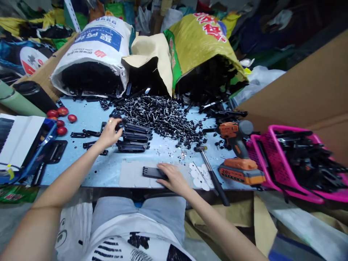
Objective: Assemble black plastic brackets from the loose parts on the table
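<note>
My left hand (pixel 110 133) reaches forward to the left end of a stack of flat black plastic parts (pixel 134 137) on the light blue table (pixel 89 116). Its fingers curl closed around a small black piece at the stack's edge. My right hand (pixel 174 178) lies flat, fingers stretched, on a single black plastic part (pixel 150 172) resting on a grey cardboard pad (pixel 130 175) near the table's front edge. A heap of small black screws or pins (pixel 163 116) spreads just behind the stack.
An orange cordless drill (pixel 237 152) and a hammer (pixel 210 170) lie to the right. A pink basket (pixel 296 163) of black parts stands at far right. Open sacks (pixel 92 47) of black parts line the back. Red fruits (pixel 61 117) and a blue box (pixel 24 148) sit left.
</note>
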### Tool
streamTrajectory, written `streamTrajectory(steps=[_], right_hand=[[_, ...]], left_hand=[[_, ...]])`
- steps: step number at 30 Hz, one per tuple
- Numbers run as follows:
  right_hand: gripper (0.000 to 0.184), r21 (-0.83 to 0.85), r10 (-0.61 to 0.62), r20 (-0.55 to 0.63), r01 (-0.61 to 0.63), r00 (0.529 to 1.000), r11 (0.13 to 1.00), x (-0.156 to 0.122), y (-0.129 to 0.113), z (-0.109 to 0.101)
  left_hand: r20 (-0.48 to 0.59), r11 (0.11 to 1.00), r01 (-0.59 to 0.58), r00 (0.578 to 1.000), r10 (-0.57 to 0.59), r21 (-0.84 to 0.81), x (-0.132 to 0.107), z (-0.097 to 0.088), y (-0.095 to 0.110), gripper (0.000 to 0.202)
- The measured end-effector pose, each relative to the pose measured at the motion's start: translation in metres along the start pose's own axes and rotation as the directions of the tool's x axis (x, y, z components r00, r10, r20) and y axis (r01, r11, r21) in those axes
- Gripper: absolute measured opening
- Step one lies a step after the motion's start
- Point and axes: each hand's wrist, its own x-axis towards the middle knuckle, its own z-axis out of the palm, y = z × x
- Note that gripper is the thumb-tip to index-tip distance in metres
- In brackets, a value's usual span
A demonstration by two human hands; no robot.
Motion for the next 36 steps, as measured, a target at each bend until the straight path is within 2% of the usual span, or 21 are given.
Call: streamTrajectory(steps=[2, 4, 6, 7, 8, 10, 12, 13, 14, 16, 19, 21, 23, 25, 28, 30, 33, 36], right_hand=[[0.049, -0.061, -0.043, 0.017, 0.044, 0.999, 0.997, 0.015, -0.015, 0.01], [0.042, -0.047, -0.044, 0.029, 0.045, 0.999, 0.998, 0.03, -0.026, 0.018], [0.04, 0.096, 0.021, 0.0, -0.021, 1.0, 0.995, 0.04, -0.031, 0.022], [0.042, 0.23, 0.081, -0.021, -0.074, 0.997, 0.97, 0.043, -0.033, 0.024], [0.044, 0.393, 0.155, -0.031, -0.13, 0.987, 0.91, 0.045, -0.035, 0.026], [0.05, 0.708, 0.301, 0.017, -0.224, 0.954, 0.67, 0.047, -0.04, 0.029], [0.055, 0.882, 0.371, 0.106, -0.26, 0.922, 0.393, 0.047, -0.048, 0.032], [0.058, 0.919, 0.378, 0.136, -0.259, 0.916, 0.296, 0.048, -0.052, 0.033], [0.06, 0.94, 0.376, 0.149, -0.249, 0.914, 0.234, 0.048, -0.056, 0.033], [0.062, 0.956, 0.381, 0.132, -0.219, 0.915, 0.194, 0.048, -0.061, 0.031], [0.059, 0.947, 0.392, 0.058, -0.176, 0.918, 0.27, 0.047, -0.061, 0.024], [0.055, 0.909, 0.359, -0.015, -0.137, 0.933, 0.394, 0.046, -0.056, 0.019], [0.052, 0.834, 0.295, -0.096, -0.084, 0.951, 0.545, 0.045, -0.051, 0.013], [0.05, 0.761, 0.235, -0.15, -0.04, 0.96, 0.647, 0.046, -0.047, 0.008], [0.05, 0.731, 0.21, -0.175, -0.016, 0.962, 0.682, 0.047, -0.046, 0.002], [0.05, 0.675, 0.171, -0.225, 0.027, 0.959, 0.738, 0.047, -0.047, -0.003], [0.048, 0.477, 0.0, -0.319, 0.161, 0.948, 0.864, 0.048, -0.046, -0.013], [0.048, 0.352, -0.132, -0.325, 0.249, 0.936, 0.902, 0.049, -0.045, -0.02]], left_hand=[[0.077, 0.992, 0.012, 0.997, -0.003, -0.125, -0.044, -0.002, 0.024, 0.029], [0.154, 0.963, 0.112, 0.985, -0.075, -0.245, -0.082, 0.001, 0.044, 0.032], [0.21, 0.904, 0.236, 0.963, -0.169, -0.355, -0.11, 0.007, 0.059, 0.036], [0.239, 0.859, 0.297, 0.948, -0.212, -0.417, -0.12, 0.011, 0.066, 0.039], [0.269, 0.803, 0.351, 0.931, -0.245, -0.482, -0.127, 0.016, 0.074, 0.043], [0.318, 0.678, 0.426, 0.904, -0.287, -0.599, -0.137, 0.025, 0.089, 0.049], [0.313, 0.594, 0.443, 0.896, -0.314, -0.671, -0.142, 0.033, 0.104, 0.052], [0.298, 0.579, 0.437, 0.898, -0.324, -0.688, -0.143, 0.037, 0.112, 0.052], [0.278, 0.582, 0.424, 0.903, -0.326, -0.694, -0.144, 0.04, 0.118, 0.052], [0.239, 0.624, 0.377, 0.924, -0.298, -0.684, -0.146, 0.043, 0.127, 0.048], [0.14, 0.761, 0.237, 0.972, -0.191, -0.604, -0.149, 0.042, 0.131, 0.041], [0.055, 0.864, 0.118, 0.993, -0.105, -0.49, -0.151, 0.039, 0.131, 0.038], [0.014, 0.925, 0.044, 0.999, -0.041, -0.378, -0.15, 0.035, 0.13, 0.037], [0.012, 0.947, 0.008, 1.0, -0.005, -0.32, -0.148, 0.03, 0.131, 0.037], [0.006, 0.953, -0.041, 0.999, 0.045, -0.299, -0.143, 0.024, 0.131, 0.037], [-0.006, 0.953, -0.068, 0.998, 0.069, -0.295, -0.14, 0.02, 0.132, 0.037], [-0.024, 0.953, -0.107, 0.994, 0.104, -0.283, -0.139, 0.016, 0.132, 0.037], [-0.04, 0.953, -0.119, 0.993, 0.112, -0.28, -0.139, 0.015, 0.135, 0.036]])
